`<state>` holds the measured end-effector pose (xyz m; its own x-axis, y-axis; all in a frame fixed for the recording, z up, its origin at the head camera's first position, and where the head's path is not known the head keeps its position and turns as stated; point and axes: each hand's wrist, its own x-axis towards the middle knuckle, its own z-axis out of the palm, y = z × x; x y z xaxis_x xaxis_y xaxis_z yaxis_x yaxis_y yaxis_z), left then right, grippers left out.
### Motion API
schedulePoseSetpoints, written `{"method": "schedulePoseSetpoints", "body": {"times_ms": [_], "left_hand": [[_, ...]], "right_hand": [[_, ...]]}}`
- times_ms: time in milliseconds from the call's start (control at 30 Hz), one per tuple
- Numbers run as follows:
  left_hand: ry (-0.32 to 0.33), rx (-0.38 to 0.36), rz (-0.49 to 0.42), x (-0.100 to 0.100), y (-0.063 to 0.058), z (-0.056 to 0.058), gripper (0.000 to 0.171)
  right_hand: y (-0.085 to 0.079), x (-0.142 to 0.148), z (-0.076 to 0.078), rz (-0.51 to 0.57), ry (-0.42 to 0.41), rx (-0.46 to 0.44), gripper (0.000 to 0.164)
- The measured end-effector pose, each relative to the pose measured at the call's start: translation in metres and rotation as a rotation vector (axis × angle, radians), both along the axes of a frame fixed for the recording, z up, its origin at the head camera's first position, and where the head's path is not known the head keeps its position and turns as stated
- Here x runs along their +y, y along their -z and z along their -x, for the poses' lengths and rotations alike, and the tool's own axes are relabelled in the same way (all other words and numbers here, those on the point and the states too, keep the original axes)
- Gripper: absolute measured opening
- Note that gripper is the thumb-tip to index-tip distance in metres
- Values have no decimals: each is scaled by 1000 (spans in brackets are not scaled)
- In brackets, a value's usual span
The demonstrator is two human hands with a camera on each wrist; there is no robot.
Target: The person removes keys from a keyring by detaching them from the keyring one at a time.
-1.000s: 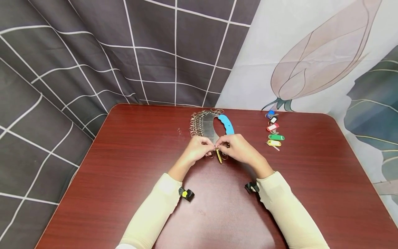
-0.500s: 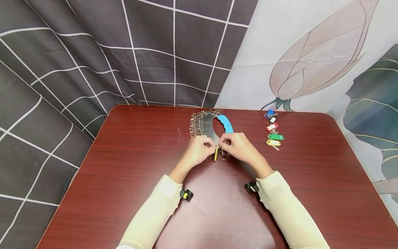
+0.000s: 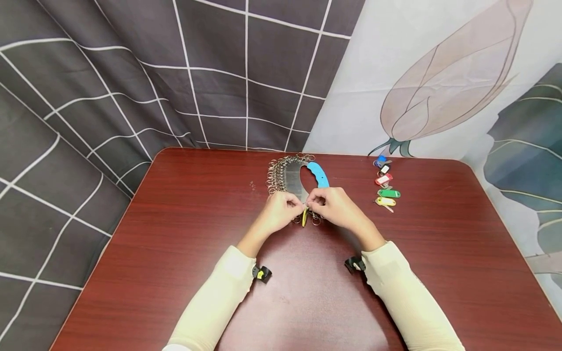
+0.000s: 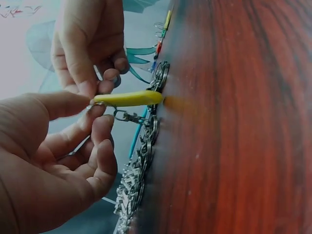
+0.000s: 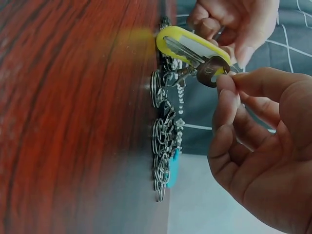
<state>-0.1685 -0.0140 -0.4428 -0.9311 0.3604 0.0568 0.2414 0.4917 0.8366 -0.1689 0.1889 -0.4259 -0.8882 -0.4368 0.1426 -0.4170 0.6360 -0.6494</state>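
Note:
A yellow key tag (image 5: 192, 45) with a white label hangs from the fingertips of both hands. Beside it is a metal key (image 5: 207, 68) with a dark head. My left hand (image 3: 282, 209) pinches the ring end of the tag. Thumb and forefinger of my right hand (image 3: 335, 207) pinch at the small key ring (image 5: 225, 72), mostly hidden by the fingers. Just beyond lies a curved metal plate (image 3: 295, 180) with a blue handle (image 3: 319, 174). Many clasps with split rings (image 3: 275, 176) line its outer edge. One clasp (image 4: 129, 117) lies close to the tag.
On the right of the red-brown table (image 3: 197, 209) lie several tagged keys in a column: blue (image 3: 381, 159), black (image 3: 385, 169), red (image 3: 384, 180), green (image 3: 389, 193) and yellow (image 3: 385, 201). A dark grid curtain (image 3: 219, 92) hangs behind the table.
The yellow tag in my fingers has shifted slightly left and up and swung to hang more upright. Both hands stay together over the lower end of the metal plate.

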Motion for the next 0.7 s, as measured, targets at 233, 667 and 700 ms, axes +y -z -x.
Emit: {"method": "schedulePoseSetpoints", "body": {"times_ms": [233, 667, 700], "left_hand": [[34, 13, -38, 1, 4, 0, 10], [67, 49, 39, 3, 1, -1, 15], [71, 26, 27, 3, 2, -1, 16]], "right_hand": [[1, 0, 0, -20, -7, -5, 11], [0, 0, -1, -37, -27, 25, 12], [-1, 0, -1, -37, -34, 25, 12]]}}
